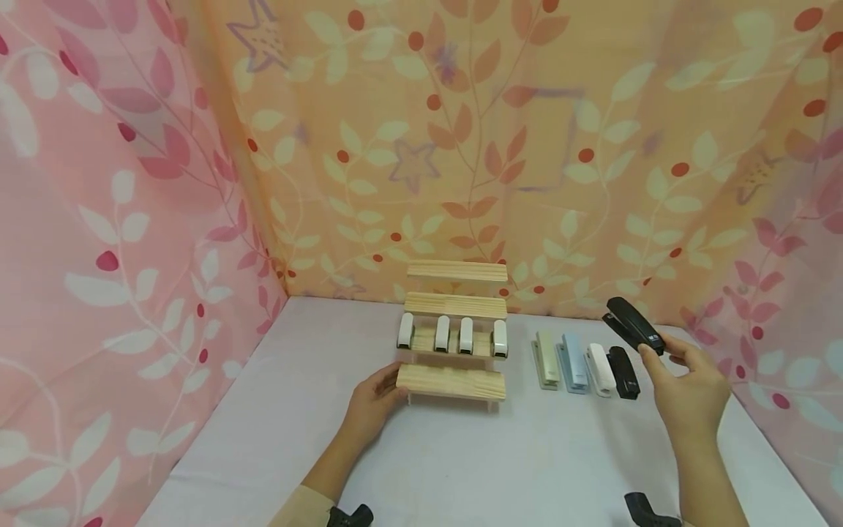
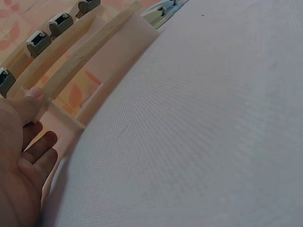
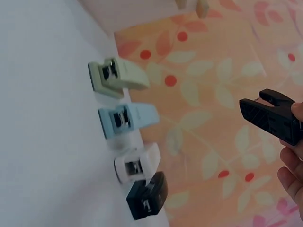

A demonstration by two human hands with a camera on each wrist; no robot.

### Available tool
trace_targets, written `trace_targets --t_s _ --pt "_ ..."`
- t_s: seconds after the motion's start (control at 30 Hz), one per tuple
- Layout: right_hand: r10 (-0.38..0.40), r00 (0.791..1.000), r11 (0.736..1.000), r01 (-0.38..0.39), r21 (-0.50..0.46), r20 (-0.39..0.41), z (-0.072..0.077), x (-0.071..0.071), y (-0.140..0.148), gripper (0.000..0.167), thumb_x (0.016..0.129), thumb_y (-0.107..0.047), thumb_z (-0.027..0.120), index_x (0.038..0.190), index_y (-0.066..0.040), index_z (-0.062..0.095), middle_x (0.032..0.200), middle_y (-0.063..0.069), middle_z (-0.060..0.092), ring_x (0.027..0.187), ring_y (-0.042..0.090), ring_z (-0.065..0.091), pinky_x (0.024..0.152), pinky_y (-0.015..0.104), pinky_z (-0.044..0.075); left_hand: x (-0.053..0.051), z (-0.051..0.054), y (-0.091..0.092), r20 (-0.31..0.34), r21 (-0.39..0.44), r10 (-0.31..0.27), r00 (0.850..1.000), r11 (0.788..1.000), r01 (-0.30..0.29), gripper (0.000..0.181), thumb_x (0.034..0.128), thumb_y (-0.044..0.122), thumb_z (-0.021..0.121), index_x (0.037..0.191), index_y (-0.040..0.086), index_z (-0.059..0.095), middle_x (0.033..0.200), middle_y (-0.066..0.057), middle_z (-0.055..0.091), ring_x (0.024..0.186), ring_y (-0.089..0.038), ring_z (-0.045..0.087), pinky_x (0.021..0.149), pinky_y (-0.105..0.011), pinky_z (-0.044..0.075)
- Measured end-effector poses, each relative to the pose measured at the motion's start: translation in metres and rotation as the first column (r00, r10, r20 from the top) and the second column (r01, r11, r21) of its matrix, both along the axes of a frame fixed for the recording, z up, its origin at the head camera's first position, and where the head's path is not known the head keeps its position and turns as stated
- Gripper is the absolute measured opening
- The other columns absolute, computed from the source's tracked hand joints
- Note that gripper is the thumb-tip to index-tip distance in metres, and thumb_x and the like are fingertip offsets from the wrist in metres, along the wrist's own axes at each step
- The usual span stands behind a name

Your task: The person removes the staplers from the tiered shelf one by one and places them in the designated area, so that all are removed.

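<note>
My right hand (image 1: 694, 395) holds a black stapler (image 1: 634, 323) up by its rear end, above the right side of the table. In the right wrist view the black stapler (image 3: 270, 116) is pinched near the frame's edge. My left hand (image 1: 372, 401) grips the left end of the lowest board of a tiered wooden shelf (image 1: 451, 382), its thumb on the board's edge in the left wrist view. Several white-topped staplers (image 1: 443, 333) stand spaced along a middle tier. Right of the shelf, a green stapler (image 1: 546, 360), a blue stapler (image 1: 574, 362), a white stapler (image 1: 601, 369) and another black stapler (image 1: 623, 372) stand in a row.
The shelf's upper boards (image 1: 457, 271) rise close to the floral curtain (image 1: 369, 183) at the back. Pink curtains (image 1: 132, 256) flank the white tabletop (image 1: 461, 468) on both sides.
</note>
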State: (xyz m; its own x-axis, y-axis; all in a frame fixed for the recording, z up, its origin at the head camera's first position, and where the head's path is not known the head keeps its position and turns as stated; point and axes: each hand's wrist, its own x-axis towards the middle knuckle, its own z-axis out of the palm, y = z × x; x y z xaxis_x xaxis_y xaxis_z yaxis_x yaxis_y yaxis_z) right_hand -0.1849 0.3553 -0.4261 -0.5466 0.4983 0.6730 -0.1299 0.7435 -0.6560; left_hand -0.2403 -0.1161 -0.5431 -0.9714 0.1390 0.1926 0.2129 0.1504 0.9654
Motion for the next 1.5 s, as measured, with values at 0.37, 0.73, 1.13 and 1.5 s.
trace_targets --t_s 0.37,0.73,1.13,1.5 --pt "-0.056 0.996 0.993 0.064 -0.100 0.074 -0.021 -0.004 0.028 0.037 0.087 -0.023 0.084 0.120 -0.008 0.076 0.110 0.011 0.078 0.083 -0.015 0.047 0.074 0.015 0.035 0.001 -0.001 -0.001 0.005 0.021 -0.008 1.000 1.000 0.007 0.061 0.0904 0.024 0.079 0.146 0.011 0.057 0.145 -0.010 0.060 0.135 -0.027 0.057 0.108 -0.023 0.051" --pt "-0.125 0.961 0.973 0.167 -0.160 0.245 -0.046 -0.009 0.057 0.042 0.088 -0.031 0.083 0.125 -0.011 0.075 0.112 0.020 0.074 0.076 -0.009 0.043 0.065 0.016 0.035 0.000 0.000 0.001 0.008 0.010 0.000 1.000 1.000 0.000 0.061 0.0907 0.023 0.079 0.146 0.010 0.057 0.146 -0.011 0.059 0.135 -0.028 0.057 0.108 -0.024 0.051" --pt "-0.092 0.927 0.975 0.159 -0.158 0.365 -0.070 -0.012 0.077 0.049 0.092 -0.036 0.079 0.129 -0.006 0.071 0.122 0.023 0.070 0.060 -0.019 0.038 0.068 0.022 0.035 0.000 0.000 0.000 -0.003 -0.005 0.001 1.000 1.000 -0.001 0.061 0.0906 0.023 0.079 0.146 0.010 0.057 0.146 -0.010 0.060 0.135 -0.028 0.057 0.107 -0.024 0.052" --pt "-0.029 0.892 0.972 0.131 -0.196 0.450 -0.077 -0.013 0.078 0.050 0.095 -0.028 0.075 0.134 0.003 0.064 0.126 0.029 0.066 0.130 0.050 0.049 0.106 0.060 0.035 0.000 0.001 0.000 -0.002 0.002 -0.001 1.000 1.000 0.001 0.061 0.0906 0.023 0.079 0.146 0.010 0.057 0.146 -0.009 0.060 0.135 -0.027 0.057 0.108 -0.024 0.052"
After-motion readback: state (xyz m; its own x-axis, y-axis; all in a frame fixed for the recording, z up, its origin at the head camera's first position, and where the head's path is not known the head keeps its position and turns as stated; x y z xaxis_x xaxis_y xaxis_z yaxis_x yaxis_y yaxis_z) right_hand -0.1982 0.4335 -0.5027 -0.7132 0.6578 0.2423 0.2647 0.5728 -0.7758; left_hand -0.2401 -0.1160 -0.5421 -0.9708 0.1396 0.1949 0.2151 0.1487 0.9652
